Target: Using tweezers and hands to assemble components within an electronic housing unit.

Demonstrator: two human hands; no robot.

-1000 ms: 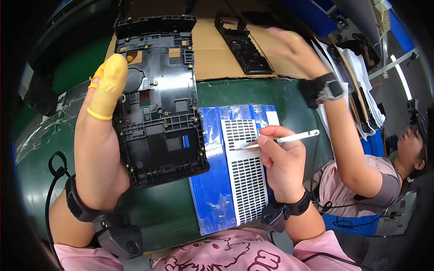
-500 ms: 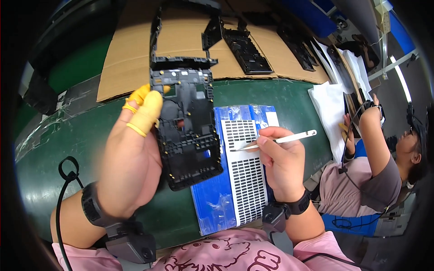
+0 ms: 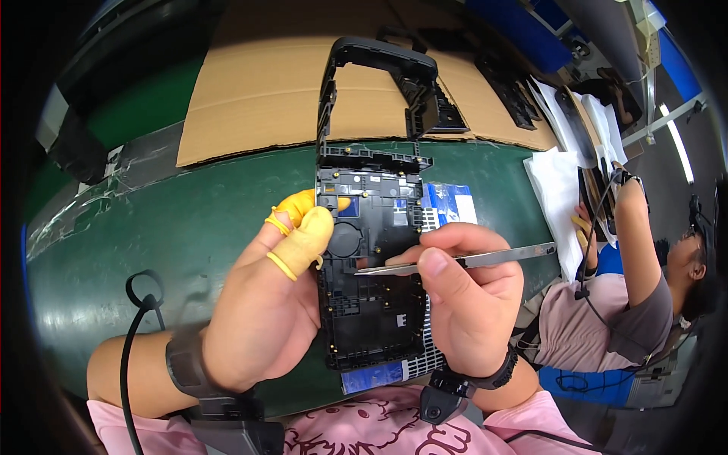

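Observation:
My left hand, with yellow finger cots on thumb and forefinger, grips the left edge of a black plastic housing. The housing has an open frame at its top and small brass-coloured inserts. Between thumb and fingers of my right hand is a pair of metal tweezers. Their tips lie over the middle of the housing; whether they touch it, or pinch a small piece, I cannot tell. Behind the housing, a white sheet of small black stickers on a blue taped board is mostly hidden.
Brown cardboard covers the far side of the green table. Another black part lies on it. White sheets stand at the right, where a co-worker's arm reaches in. A black cable runs by my left forearm.
The housing has moved right and nearer, now in front of the sticker sheet. The tweezers have gone from the sheet to over the housing's middle.

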